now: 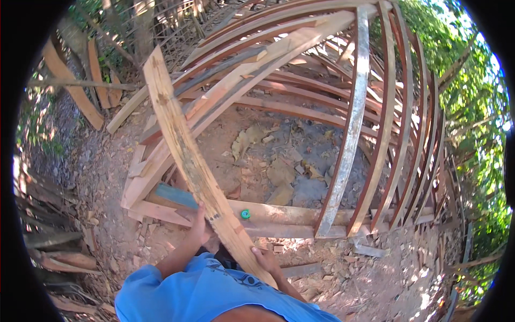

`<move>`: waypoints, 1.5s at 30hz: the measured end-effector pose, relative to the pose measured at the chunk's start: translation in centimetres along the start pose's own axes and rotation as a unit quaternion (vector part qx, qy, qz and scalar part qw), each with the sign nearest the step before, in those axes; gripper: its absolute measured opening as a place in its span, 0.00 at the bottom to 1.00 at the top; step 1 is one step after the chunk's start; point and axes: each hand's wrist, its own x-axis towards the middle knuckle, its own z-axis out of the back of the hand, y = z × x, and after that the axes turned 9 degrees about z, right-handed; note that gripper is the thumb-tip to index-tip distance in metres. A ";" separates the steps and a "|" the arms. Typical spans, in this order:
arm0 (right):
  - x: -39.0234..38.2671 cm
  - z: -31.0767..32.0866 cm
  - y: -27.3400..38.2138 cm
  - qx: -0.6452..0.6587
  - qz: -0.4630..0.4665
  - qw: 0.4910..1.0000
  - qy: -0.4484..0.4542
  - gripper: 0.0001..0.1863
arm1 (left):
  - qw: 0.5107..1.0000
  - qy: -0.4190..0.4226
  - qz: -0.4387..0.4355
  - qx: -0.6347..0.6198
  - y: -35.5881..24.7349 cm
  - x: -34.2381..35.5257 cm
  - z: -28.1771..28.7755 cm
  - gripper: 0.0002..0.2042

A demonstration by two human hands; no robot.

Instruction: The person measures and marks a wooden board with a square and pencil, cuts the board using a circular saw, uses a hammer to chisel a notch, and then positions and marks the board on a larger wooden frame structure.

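Note:
A long wooden plank (189, 145) slants across the view, its near end by my blue shirt and its far end up at the left. My left hand (199, 228) grips its left edge around the middle. Lower down, my right hand (266, 260) is closed on its right edge, close to the near end. The undersides of both grips are hidden by the wood. Just right of the plank, a small round green object (245, 214), perhaps a tape measure, rests on a horizontal timber beam (284, 213).
Beyond the beam stands a large frame of timbers, with upright boards (351, 118) at right and long slanting beams (252, 70) at the back. Dry leaves (249, 140) and wood chips litter the dirt. Loose planks (70, 86) lean at far left; green foliage (477, 107) borders the right.

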 end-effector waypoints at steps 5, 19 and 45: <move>-3.1 4.6 -3.1 0.146 -0.049 0.987 -0.042 0.41 | 0.993 0.037 0.111 0.008 2.9 5.4 -4.3 0.39; -4.0 9.0 -4.2 0.144 -0.057 0.936 -0.315 0.42 | 0.941 0.113 0.275 0.161 5.1 17.1 -17.6 0.36; 47.0 40.9 -0.5 0.149 -0.037 0.896 -0.417 0.43 | 0.906 0.130 0.147 0.376 -13.7 71.7 -36.2 0.43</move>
